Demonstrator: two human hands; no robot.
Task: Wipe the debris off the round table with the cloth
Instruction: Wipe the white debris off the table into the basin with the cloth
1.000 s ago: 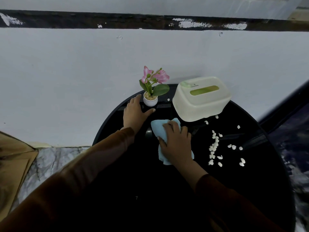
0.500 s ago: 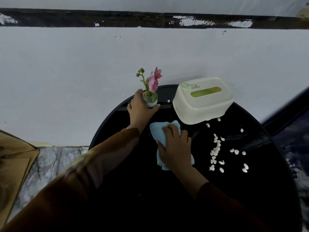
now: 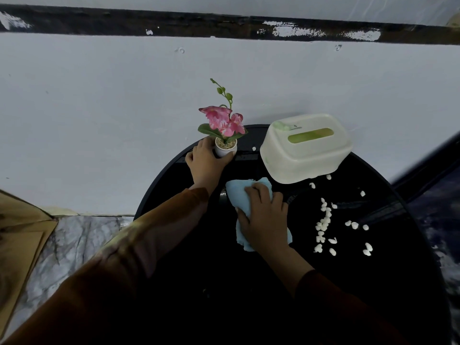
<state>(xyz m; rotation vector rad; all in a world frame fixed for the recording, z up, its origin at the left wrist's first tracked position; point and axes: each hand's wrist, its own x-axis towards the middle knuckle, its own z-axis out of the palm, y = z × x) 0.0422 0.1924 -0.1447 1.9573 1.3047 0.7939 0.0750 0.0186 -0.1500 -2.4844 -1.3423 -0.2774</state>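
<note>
Right hand (image 3: 265,215) flat on cloth (image 3: 240,195), left hand (image 3: 205,165) gripping flowerpot (image 3: 225,150)

We see a small white pot (image 3: 225,151) of pink artificial orchid flowers (image 3: 222,122) at the far edge, a cream tissue box (image 3: 306,148) to its right, a pale wall (image 3: 99,108) behind, and marble floor (image 3: 72,242) at left.

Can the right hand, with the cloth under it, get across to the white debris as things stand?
Probably yes. The right hand presses the cloth just beside the white debris, with only bare black table between. The tissue box sits farther back, off that path.
</note>
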